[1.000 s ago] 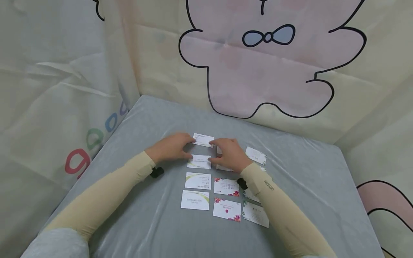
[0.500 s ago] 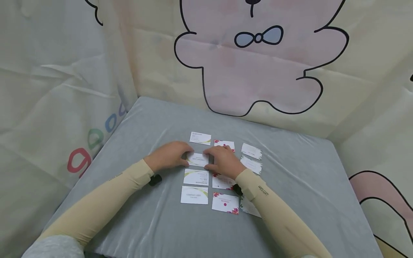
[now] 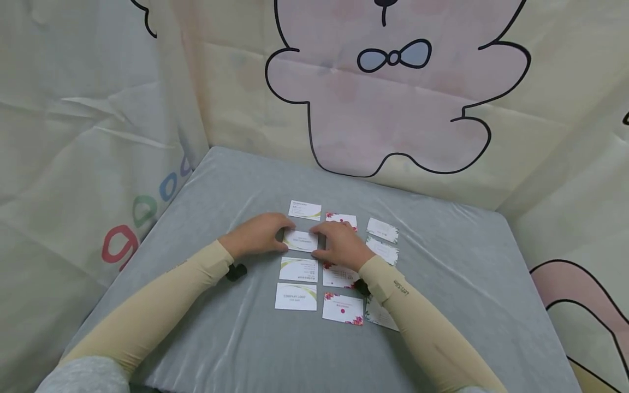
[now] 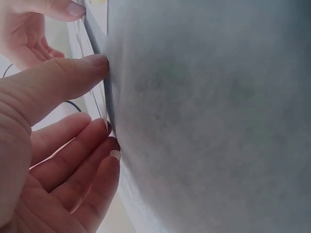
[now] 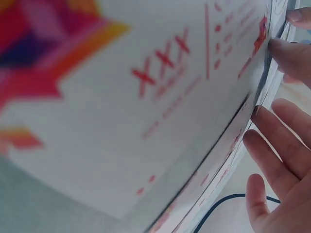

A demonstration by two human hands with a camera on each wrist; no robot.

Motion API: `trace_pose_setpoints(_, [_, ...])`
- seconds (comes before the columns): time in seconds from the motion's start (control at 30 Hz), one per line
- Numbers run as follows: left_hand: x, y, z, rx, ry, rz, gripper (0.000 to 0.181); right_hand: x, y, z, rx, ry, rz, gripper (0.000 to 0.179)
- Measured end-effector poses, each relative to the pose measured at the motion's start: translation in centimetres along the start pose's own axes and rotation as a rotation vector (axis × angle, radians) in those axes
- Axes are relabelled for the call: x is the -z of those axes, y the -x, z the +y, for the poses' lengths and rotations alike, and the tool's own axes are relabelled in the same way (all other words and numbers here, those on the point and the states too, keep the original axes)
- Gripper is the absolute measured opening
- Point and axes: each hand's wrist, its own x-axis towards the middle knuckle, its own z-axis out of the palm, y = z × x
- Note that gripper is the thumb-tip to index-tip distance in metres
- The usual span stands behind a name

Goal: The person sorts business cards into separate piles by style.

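Note:
A white business card (image 3: 301, 240) with upside-down print lies in the second row of the left column. At its left edge is my left hand (image 3: 259, 236), thumb by the near corner and index finger by the far one. My right hand (image 3: 341, 244) mirrors this at the right edge, covering part of the middle column. In the left wrist view, the thumb (image 4: 73, 77) and the relaxed fingers (image 4: 92, 179) rest beside the card's edge. A card with red flowers and XXX lettering (image 5: 163, 68) fills much of the right wrist view, close below that hand.
Further cards lie in columns on the grey cloth-covered table (image 3: 457, 284): yellow-striped ones (image 3: 298, 269) at left, red-flowered ones (image 3: 343, 309) mid, leafy ones (image 3: 383, 230) at right. The right forearm (image 3: 417, 316) hides part of the right column. Printed curtains (image 3: 393, 125) stand behind.
Both hands have come nearer from between the top two rows to the second-row card. That card has shifted slightly away from me. The head view has also shifted a little.

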Motion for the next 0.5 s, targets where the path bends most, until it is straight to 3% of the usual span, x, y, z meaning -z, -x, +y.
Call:
trace_pose_setpoints(0.17, [0.4, -1.4, -0.8, 0.018, -0.041, 0.029, 0.054, 0.4, -1.6, 0.7, -0.024, -0.031, 0.04, 0.055])
trace_pose_setpoints(0.33, [1.0, -4.2, -1.7, 0.055, -0.125, 0.049, 0.055, 0.9, -4.3, 2.1, -0.118, -0.068, 0.033, 0.056])
trace_pose_setpoints(0.5, [1.7, -6.7, -2.3, 0.093, -0.119, 0.036, 0.059, 1.4, -6.1, 3.3, -0.166, -0.106, 0.033, 0.054])
